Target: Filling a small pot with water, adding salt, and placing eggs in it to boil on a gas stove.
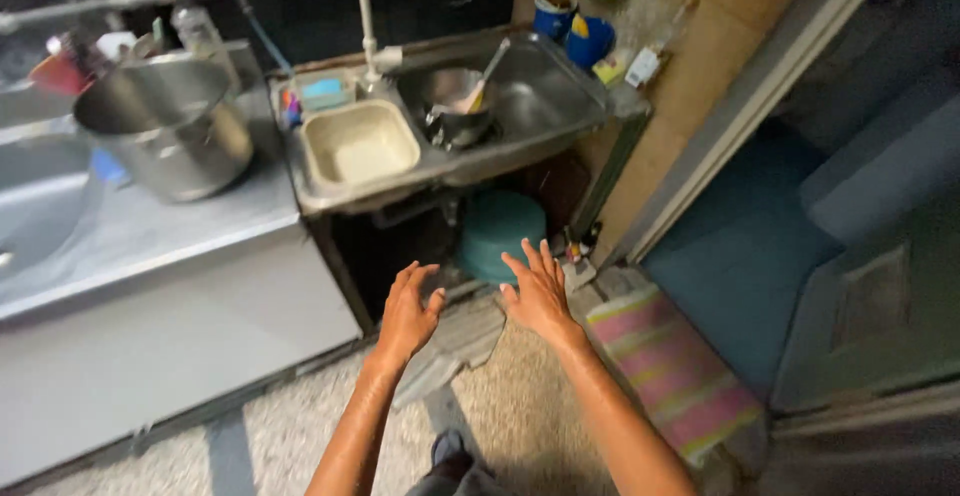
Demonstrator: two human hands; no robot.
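We note left hand point(408, 313) and right hand point(538, 292) empty, fingers spread, above the round teal plastic basin point(500, 231) under the steel sink point(540, 106)

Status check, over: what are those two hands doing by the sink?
Left hand and right hand open, empty, held out. Nearest: round teal plastic basin under the steel sink. Grey floor cloth lies below the hands.
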